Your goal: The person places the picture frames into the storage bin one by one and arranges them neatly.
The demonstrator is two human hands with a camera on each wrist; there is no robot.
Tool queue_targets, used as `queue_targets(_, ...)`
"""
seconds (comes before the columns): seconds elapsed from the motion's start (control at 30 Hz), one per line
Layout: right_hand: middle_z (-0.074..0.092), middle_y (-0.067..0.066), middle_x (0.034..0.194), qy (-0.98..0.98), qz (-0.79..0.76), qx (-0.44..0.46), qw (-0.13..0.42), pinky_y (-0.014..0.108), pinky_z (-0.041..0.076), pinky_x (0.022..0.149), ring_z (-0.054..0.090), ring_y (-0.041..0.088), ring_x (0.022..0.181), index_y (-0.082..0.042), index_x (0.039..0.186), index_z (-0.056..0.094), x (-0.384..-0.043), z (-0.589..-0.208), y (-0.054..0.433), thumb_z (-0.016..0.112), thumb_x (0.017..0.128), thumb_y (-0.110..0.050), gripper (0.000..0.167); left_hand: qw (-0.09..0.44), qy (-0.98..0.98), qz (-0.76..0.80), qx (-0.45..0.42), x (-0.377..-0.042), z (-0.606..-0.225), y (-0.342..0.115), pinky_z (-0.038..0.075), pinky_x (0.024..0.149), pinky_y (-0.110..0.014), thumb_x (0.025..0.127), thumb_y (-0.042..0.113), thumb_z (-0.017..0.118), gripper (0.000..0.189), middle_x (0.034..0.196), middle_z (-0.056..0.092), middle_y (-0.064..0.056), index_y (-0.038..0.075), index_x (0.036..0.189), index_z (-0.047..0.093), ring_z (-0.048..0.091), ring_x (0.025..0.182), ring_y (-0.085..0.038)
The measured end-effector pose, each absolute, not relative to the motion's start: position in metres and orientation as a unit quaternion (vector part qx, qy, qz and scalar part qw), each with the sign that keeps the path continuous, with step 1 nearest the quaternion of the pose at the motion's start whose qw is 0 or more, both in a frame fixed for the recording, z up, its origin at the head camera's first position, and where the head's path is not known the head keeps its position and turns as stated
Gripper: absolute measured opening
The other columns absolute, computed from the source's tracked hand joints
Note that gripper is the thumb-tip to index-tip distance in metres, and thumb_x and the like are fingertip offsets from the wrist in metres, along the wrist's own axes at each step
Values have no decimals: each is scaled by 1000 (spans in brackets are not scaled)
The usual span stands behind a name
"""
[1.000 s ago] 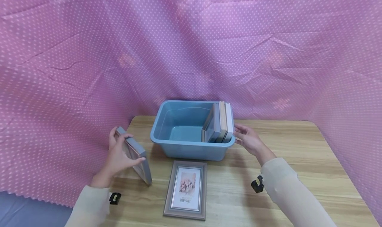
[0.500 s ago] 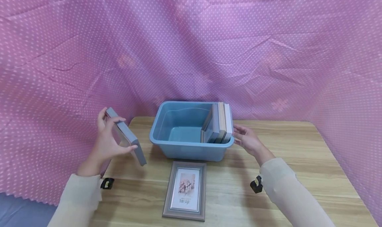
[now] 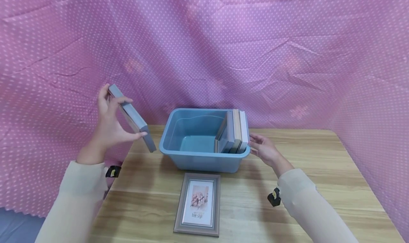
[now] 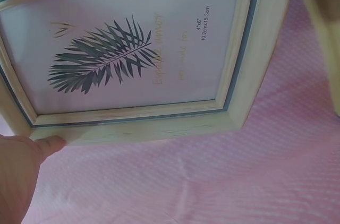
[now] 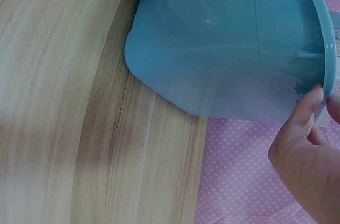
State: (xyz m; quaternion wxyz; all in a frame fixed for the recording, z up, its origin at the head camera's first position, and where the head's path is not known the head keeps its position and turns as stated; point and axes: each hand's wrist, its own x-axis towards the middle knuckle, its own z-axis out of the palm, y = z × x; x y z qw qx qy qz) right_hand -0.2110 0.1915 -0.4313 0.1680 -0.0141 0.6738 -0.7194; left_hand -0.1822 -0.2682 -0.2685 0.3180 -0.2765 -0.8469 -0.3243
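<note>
1. Centre left of the head view, my left hand (image 3: 110,124) spreads wide, its grip pinching a tilted picture frame (image 3: 134,115) above the tabletop (image 3: 319,182).
2. Right of centre, my right hand (image 3: 265,150) holds the blue tub (image 3: 204,162) lightly at its rim.

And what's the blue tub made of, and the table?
The tub looks like plastic: smooth, slightly shiny, with a rounded rim.

The table has a smooth, streaky wood-grain top; it could be real wood or just a wood-look covering.
</note>
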Motion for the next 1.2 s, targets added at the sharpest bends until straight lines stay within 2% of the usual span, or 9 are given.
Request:
queue_targets(0.27, 47, 17, 125, 671, -722, -18, 170, 31, 48, 97, 55, 9, 102, 9, 144, 27, -212, -431, 193, 47, 99, -1, 51, 299, -845, -341, -285, -196, -248, -241, 13, 113, -49, 35, 9, 94, 96, 151, -5, -19, 4, 119, 48, 4, 140, -32)
queue_targets(0.47, 47, 16, 125, 671, -722, -12, 168, 30, 49, 95, 55, 10, 102, 8, 144, 28, -212, -431, 192, 48, 98, -1, 51, 299, -836, -335, -317, -212, -248, -218, 18, 112, -51, 37, 18, 96, 95, 152, -4, -16, 9, 119, 49, 7, 140, -29)
queue_targets(0.6, 44, 20, 129, 673, -721, -13, 167, 31, 47, 97, 54, 11, 104, 8, 144, 27, -212, -431, 191, 47, 98, -1, 51, 285, -834, -333, -334, -220, -253, -203, 24, 110, -53, 40, 20, 96, 93, 153, -3, -12, 10, 119, 48, 9, 141, -27)
queue_targets(0.77, 41, 25, 134, 673, -720, -17, 167, 36, 45, 100, 53, 13, 107, 9, 144, 25, -212, -431, 192, 46, 99, 0, 51, 252, -843, -338, -334, -228, -261, -185, 28, 109, -53, 43, 22, 97, 92, 154, -6, -7, 11, 121, 48, 8, 141, -26)
queue_targets(0.97, 43, 24, 133, 672, -721, -16, 169, 35, 45, 100, 53, 12, 105, 9, 144, 26, -213, -429, 194, 47, 98, 0, 51, 192, -855, -349, -333, -237, -276, -167, 38, 101, -58, 49, 24, 96, 89, 154, -11, -6, 13, 123, 47, 8, 140, -27)
queue_targets(1.1, 43, 23, 132, 672, -721, -14, 170, 36, 45, 100, 53, 12, 105, 8, 144, 27, -214, -428, 195, 47, 98, 0, 50, 161, -864, -346, -329, -243, -290, -157, 41, 98, -57, 51, 25, 95, 90, 153, -13, -9, 15, 124, 45, 7, 140, -28)
queue_targets(1.2, 42, 24, 134, 671, -721, -13, 173, 37, 44, 101, 53, 13, 106, 8, 144, 28, -214, -428, 195, 47, 98, 0, 51, 151, -871, -337, -322, -247, -302, -151, 45, 94, -56, 51, 27, 95, 90, 152, -10, -14, 16, 124, 45, 13, 138, -34)
